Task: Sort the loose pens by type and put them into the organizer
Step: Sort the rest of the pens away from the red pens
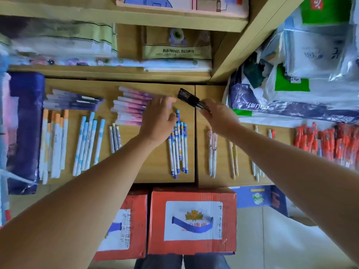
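I am observing the left hand (159, 117) hovering over the heap of pink-and-white capped pens (130, 107) at the back of the pale wooden desk (155, 171); its grip is lying open, fingers spread, and I cannot tell whether they are touching the heap. The right hand (219, 116) is holding a black bundle of slim pen-like sticks (189, 99) just above the desk; its grip is clasping the bundle's near end. Blue-and-white patterned pens (178, 150) are lying in a row just beside the left thumb; orange-capped white pens (54, 144), pale-blue-patterned white pens (87, 144) and dark purple pens (71, 101) are lying in separate groups further left; red-capped pens (320, 140) are lying heaped at far right.
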